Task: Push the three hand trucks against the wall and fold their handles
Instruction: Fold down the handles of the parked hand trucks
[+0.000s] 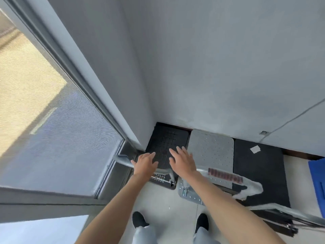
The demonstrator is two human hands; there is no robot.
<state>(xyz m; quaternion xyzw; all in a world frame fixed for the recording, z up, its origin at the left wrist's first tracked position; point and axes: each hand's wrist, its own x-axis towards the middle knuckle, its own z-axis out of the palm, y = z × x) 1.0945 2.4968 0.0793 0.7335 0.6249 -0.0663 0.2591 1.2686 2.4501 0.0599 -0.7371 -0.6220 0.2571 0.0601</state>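
Against the grey wall (211,67) stand three flat platform hand trucks: black (167,140), grey perforated (211,150), black (258,173). Both hands, left (145,164) and right (182,162), hover with fingers spread above the silver metal handle bar (123,160), seemingly not gripping it.

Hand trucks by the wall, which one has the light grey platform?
The middle hand truck, with its pale grey dotted deck. The corner hand truck under both hands and the right hand truck both have black decks.

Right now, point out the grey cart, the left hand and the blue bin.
grey cart (211,148): head view, on its dotted deck.
left hand (145,163): head view, on the back of the hand.
blue bin (317,176): head view, on its side at the right edge.
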